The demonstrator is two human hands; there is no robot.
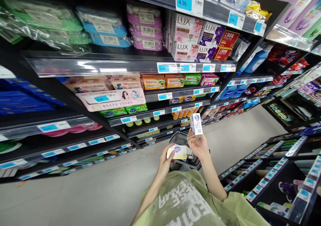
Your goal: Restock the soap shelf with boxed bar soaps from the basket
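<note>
My left hand is closed around a white and yellow soap box, its label facing up. In my right hand, a second soap box, white with a blue and pink label, is held upright and slightly tilted by its lower end. The two boxes are apart. Below both hands is a dark grey shopping basket, partly hidden by my hands and the boxes. Some pale items show inside it, too small to make out.
Shelves ahead hold LUX soap boxes, purple soap dishes and orange laundry soap packs. Price tags line the shelf edge. Another shelf unit stands close on my right. Pale floor runs between them.
</note>
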